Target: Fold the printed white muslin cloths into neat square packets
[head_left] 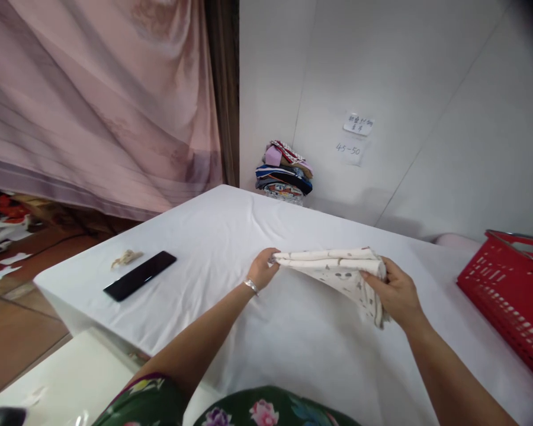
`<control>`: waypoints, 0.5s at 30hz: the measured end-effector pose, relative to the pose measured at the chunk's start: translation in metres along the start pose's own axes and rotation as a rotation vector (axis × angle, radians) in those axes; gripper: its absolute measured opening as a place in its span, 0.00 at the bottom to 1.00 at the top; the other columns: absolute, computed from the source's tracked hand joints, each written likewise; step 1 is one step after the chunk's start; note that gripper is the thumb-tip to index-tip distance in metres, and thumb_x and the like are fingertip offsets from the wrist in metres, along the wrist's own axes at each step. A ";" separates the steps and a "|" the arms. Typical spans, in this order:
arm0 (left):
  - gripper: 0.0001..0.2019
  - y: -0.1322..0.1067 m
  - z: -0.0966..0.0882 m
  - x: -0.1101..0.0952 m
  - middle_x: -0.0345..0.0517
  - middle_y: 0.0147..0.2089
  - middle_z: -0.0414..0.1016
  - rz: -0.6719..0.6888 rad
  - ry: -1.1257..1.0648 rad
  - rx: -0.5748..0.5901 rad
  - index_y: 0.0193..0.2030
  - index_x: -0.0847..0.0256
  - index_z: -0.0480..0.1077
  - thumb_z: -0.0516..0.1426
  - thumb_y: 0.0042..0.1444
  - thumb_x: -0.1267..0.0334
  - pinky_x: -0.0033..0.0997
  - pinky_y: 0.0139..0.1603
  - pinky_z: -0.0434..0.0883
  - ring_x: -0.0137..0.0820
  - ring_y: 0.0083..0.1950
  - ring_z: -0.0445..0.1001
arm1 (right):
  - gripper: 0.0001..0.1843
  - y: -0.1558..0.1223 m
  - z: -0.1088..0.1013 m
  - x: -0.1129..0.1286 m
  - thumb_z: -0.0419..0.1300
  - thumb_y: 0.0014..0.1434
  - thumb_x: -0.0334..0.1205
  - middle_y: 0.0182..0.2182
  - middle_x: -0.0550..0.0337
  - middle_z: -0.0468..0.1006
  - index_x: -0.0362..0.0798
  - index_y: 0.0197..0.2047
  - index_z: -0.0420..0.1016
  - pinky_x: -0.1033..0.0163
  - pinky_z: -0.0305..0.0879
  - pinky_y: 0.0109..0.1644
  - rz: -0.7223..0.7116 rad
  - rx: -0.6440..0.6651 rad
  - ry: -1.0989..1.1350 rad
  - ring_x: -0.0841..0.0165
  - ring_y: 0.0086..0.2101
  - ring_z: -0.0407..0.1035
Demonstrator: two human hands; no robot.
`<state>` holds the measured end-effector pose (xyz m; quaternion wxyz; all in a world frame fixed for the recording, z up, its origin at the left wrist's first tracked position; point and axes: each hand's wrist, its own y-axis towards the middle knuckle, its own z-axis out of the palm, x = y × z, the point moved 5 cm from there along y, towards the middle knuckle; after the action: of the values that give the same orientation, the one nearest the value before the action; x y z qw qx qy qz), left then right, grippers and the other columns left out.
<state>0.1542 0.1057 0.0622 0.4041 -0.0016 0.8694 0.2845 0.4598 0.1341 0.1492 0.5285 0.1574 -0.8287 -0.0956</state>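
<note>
A folded cream cloth with small dark specks (333, 266) is held a little above the white-covered table (231, 236). My left hand (263, 268) pinches its left end, a bracelet on the wrist. My right hand (393, 291) grips its right end, where a corner of the fabric hangs down past the fingers. Both hands are closed on the cloth.
A black phone (140, 275) and a small beige scrap (126, 258) lie on the table's left part. A stack of folded colourful clothes (284, 171) sits at the far corner by the wall. A red plastic basket (510, 290) stands at the right. A pink curtain (98, 100) hangs at left.
</note>
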 end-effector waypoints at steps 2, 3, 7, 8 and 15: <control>0.11 0.012 -0.022 -0.021 0.40 0.37 0.71 -0.004 -0.116 -0.017 0.41 0.59 0.66 0.54 0.49 0.66 0.32 0.44 0.68 0.29 0.39 0.70 | 0.24 0.007 -0.018 0.009 0.63 0.46 0.46 0.34 0.59 0.77 0.49 0.47 0.69 0.64 0.67 0.33 0.044 -0.025 0.127 0.66 0.32 0.70; 0.12 0.017 -0.035 -0.035 0.40 0.37 0.71 0.008 -0.182 -0.022 0.42 0.59 0.65 0.55 0.49 0.64 0.31 0.43 0.68 0.29 0.38 0.70 | 0.25 0.010 -0.027 0.014 0.63 0.46 0.46 0.34 0.59 0.77 0.49 0.48 0.68 0.63 0.67 0.32 0.064 -0.025 0.201 0.66 0.31 0.70; 0.20 0.031 -0.082 -0.075 0.41 0.40 0.70 -0.010 -0.511 -0.063 0.48 0.58 0.62 0.58 0.48 0.58 0.27 0.37 0.69 0.29 0.38 0.70 | 0.26 0.017 -0.041 0.025 0.62 0.47 0.44 0.36 0.56 0.77 0.50 0.50 0.66 0.61 0.68 0.33 0.147 0.039 0.425 0.64 0.31 0.72; 0.22 0.033 -0.085 -0.075 0.41 0.38 0.70 -0.067 -0.559 -0.036 0.50 0.58 0.61 0.58 0.48 0.56 0.27 0.34 0.69 0.28 0.36 0.70 | 0.26 0.019 -0.037 0.022 0.62 0.47 0.44 0.36 0.56 0.77 0.49 0.50 0.66 0.60 0.68 0.33 0.173 0.064 0.448 0.64 0.31 0.72; 0.16 0.018 -0.013 0.030 0.44 0.34 0.73 -0.650 -0.143 0.288 0.43 0.63 0.67 0.54 0.48 0.58 0.29 0.32 0.69 0.32 0.34 0.72 | 0.19 0.034 0.048 -0.080 0.58 0.46 0.43 0.30 0.56 0.77 0.44 0.42 0.71 0.60 0.67 0.34 0.421 0.269 0.287 0.63 0.30 0.71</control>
<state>0.1201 0.1213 0.0569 0.5294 -0.2008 0.8241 0.0150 0.4425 0.1941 0.0719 0.6230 0.0625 -0.7651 0.1502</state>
